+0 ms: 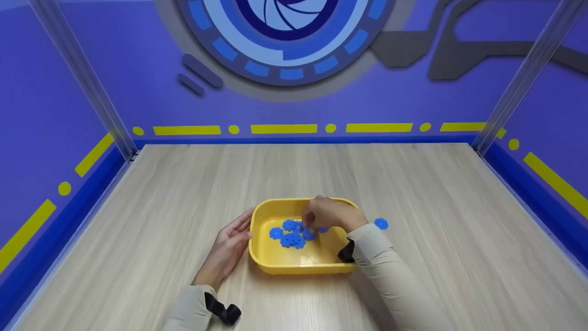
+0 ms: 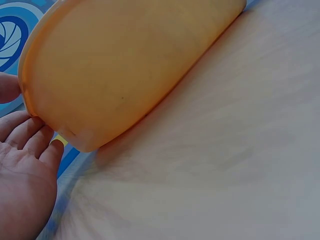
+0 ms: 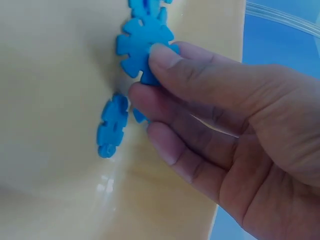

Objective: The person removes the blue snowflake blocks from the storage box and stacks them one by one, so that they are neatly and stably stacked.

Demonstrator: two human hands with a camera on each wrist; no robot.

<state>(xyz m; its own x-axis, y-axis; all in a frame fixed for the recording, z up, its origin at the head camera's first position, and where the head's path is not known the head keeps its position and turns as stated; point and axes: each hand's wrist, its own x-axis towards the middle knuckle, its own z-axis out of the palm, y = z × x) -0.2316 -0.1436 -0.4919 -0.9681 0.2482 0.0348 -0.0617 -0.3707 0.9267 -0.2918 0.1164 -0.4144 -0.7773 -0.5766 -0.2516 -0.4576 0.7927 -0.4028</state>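
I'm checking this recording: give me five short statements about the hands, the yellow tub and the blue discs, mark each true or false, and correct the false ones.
1. The right hand pinches a blue notched disc. True.
2. The left hand touches the left end of the yellow tub. True.
3. Every blue disc is inside the tub. False: a loose disc lies on the table, to the right of the tub.
4. The tub is upside down. False: its open side faces up, and several discs lie in it.
5. A black device sits at the left wrist. True.
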